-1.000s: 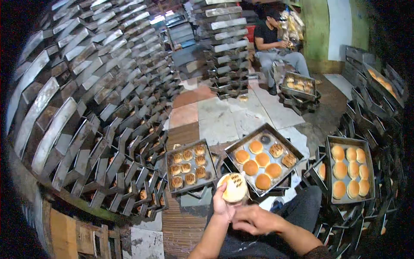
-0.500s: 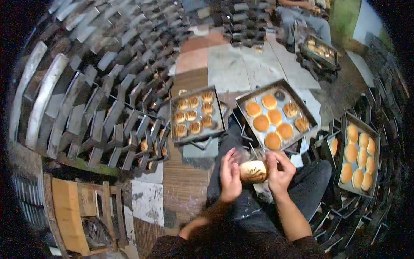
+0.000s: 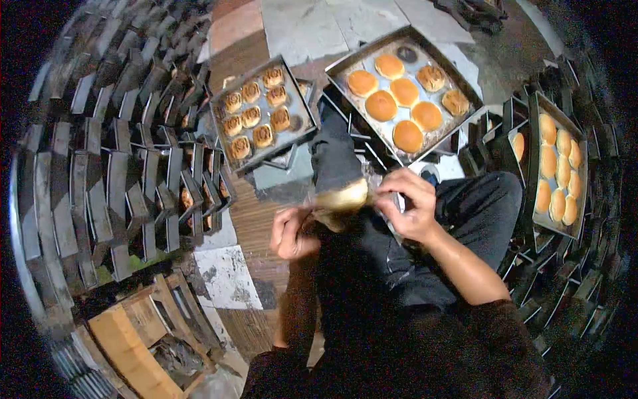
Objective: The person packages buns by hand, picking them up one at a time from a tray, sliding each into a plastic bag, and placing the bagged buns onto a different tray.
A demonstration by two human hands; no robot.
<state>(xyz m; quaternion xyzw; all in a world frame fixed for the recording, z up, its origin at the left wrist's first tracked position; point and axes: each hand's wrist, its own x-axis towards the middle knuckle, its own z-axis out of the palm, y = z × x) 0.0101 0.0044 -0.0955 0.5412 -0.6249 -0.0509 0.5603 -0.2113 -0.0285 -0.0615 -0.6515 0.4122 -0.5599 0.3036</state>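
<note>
Your left hand [image 3: 292, 233] and right hand [image 3: 412, 205] have spread apart

Between them, the round, pale-golden bun [image 3: 349, 194] blurs over your dark-trousered left leg [image 3: 335, 156]. Curled fingers pinch its clear plastic wrapping [image 3: 373, 181] either side, apparently twisting it.

The dim view bends and blackens toward its grainy edges (the bun [image 3: 349, 195] smears with motion).
</note>
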